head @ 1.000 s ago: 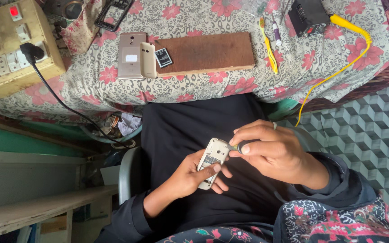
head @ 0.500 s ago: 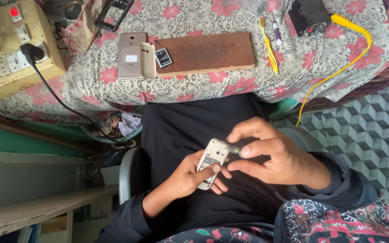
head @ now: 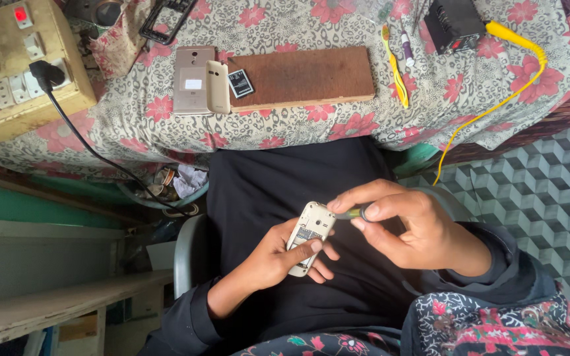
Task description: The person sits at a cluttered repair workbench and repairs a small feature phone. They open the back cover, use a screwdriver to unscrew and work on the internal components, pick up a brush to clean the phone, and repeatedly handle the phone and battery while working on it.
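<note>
Since a moment ago our right hand (head: 409, 227) has turned a little: before, it curled over the top of the small cream-white phone body with its back cover removed (head: 309, 235), and now the fingers stretch out to the left, so the short green-handled screwdriver (head: 349, 213) points sideways at the upper right edge of the phone. The phone itself has hardly moved. We judge from this that the tool is being placed again on a screw near the top corner (the tip is too small for us to see if it sits in a screw head).

Our left hand (head: 278, 254) is closed around the phone from below, the thumb pressing across its lower face and the fingers behind it. The phone is held tilted over our lap, against the black cloth, just left of the right hand and touching the tool. The right thumb and fingers are pinched together on the handle of the screwdriver.

Above, on the flower-pattern tablecloth (head: 133, 125), lie a brown wooden board (head: 301, 77), a gold smartphone lying face down (head: 192, 80) with a cream back cover (head: 218, 86) beside it, a small black battery (head: 240, 83), and a yellow tool (head: 397, 72). A beige wooden switchboard (head: 21, 72) stands at the left.
</note>
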